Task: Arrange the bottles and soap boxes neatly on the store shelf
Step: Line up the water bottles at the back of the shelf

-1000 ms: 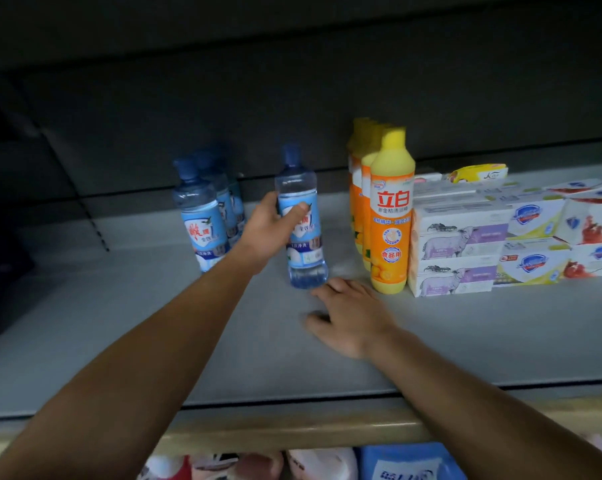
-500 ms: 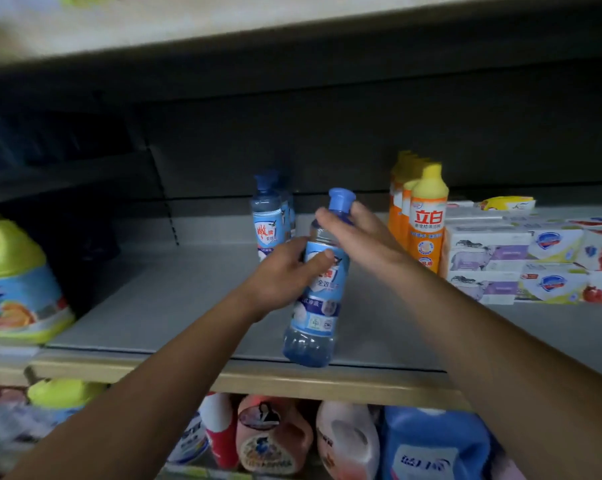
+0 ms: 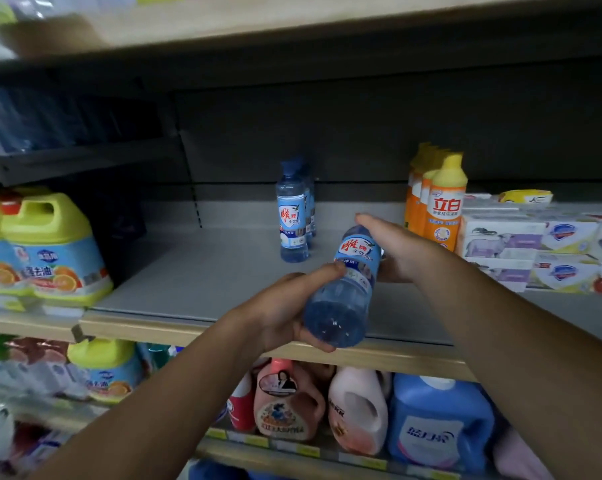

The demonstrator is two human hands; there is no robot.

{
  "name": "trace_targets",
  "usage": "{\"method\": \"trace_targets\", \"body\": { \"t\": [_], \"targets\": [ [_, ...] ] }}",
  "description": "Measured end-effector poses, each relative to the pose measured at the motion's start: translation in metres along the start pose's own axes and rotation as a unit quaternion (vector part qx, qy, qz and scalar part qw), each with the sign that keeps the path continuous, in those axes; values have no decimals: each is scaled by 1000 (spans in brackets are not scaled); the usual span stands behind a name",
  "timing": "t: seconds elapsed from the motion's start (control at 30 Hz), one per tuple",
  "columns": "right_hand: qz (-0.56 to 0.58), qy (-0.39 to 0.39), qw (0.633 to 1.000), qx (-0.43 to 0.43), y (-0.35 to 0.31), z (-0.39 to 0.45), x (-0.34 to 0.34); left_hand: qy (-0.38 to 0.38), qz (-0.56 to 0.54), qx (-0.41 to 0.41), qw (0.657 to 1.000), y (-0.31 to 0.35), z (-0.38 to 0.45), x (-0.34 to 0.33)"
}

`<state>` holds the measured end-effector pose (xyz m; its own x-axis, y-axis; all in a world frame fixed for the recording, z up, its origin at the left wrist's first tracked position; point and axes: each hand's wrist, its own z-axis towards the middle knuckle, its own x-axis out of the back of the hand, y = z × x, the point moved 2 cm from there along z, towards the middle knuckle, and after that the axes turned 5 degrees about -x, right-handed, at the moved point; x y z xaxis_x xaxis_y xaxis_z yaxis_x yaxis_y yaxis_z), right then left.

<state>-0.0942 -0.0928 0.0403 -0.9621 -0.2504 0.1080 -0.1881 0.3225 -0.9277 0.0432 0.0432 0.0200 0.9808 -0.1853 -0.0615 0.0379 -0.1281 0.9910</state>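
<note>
centre of frame: i hold a blue bottle [image 3: 348, 282] tipped away from me over the front edge of the grey shelf [image 3: 202, 271], base toward the camera. my left hand [image 3: 285, 313] is curled round its lower body, thumb on the label, taking the weight. my right hand [image 3: 403, 251] covers the neck end, fingers wrapped over where the cap would be; the cap itself is hidden. i judge the two-handed grip serves to turn or check the bottle before it joins its row.

behind it, mid-shelf, the blue bottle row [image 3: 292, 216] stands upright, labels forward. at right the orange bottles [image 3: 438, 202] stand in a file front to back, touching the stacked soap boxes [image 3: 535, 244], so each product keeps its own lane.

against the frame half a second ago, the bottle was nearly upright with its blue cap showing above my right hand; now it leans far over and sits lower right. the camera has drawn back, showing more of the jugs [image 3: 46, 251] at left.
</note>
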Motion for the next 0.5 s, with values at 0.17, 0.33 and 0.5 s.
{"method": "trace_targets", "body": {
  "t": [0.17, 0.33, 0.5],
  "targets": [
    [68, -91, 993, -27, 19, 5, 2, 17, -32, 34, 999, 0, 1, 4],
    [115, -90, 988, 49, 14, -3, -3, 21, -5, 24, 999, -5, 4, 15],
    [5, 32, 978, 204, -16, -19, -10, 128, 190, -138, 964, -15, 12, 11]
  ]
}}
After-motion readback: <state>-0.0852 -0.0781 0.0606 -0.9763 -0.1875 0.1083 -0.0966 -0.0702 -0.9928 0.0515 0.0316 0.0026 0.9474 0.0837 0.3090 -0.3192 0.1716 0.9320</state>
